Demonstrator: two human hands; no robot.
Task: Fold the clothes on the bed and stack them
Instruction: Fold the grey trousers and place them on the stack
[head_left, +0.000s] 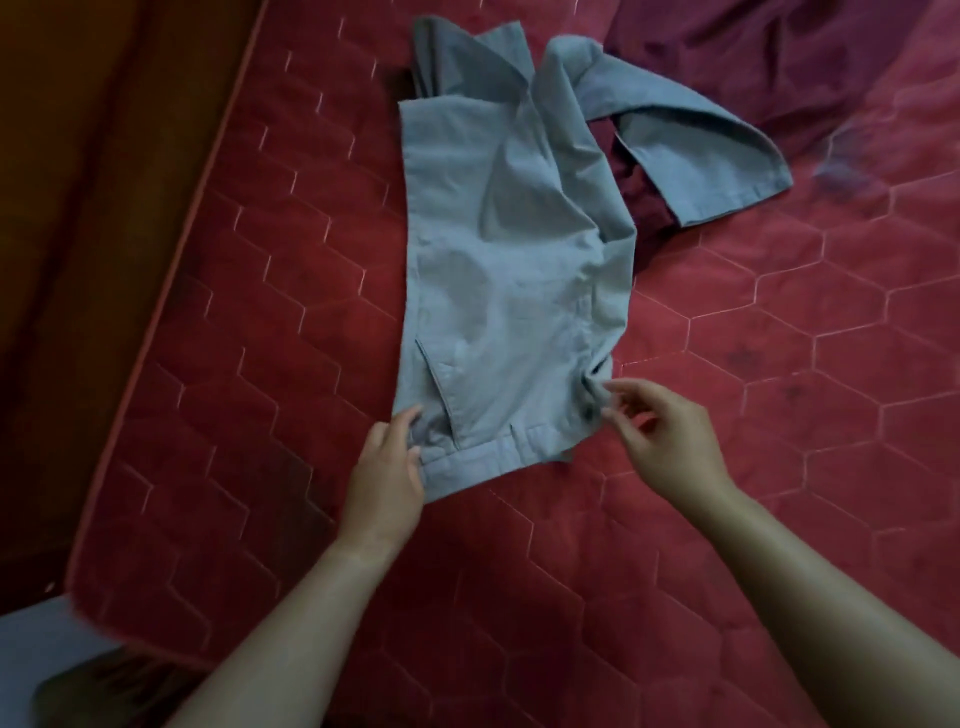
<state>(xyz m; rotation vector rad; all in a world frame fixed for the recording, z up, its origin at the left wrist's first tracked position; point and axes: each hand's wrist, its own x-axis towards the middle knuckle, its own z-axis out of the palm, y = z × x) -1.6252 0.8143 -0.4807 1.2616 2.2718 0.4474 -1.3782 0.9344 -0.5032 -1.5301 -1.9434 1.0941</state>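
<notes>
Grey-blue trousers (498, 270) lie on the red quilted bed (727, 415), waistband nearest me, legs bunched and twisted toward the far side, one leg end flopping right. My left hand (387, 473) rests on the waistband's left corner, fingers curled over the cloth. My right hand (660, 436) hovers at the waistband's right corner, fingers spread, fingertips just touching or barely off the fabric.
A dark maroon cloth (769, 57) lies crumpled at the far right, partly under the trouser leg. The bed's left edge (171, 270) runs diagonally beside a dark wooden surface (78, 182). A pale floor patch (31, 654) shows at the lower left.
</notes>
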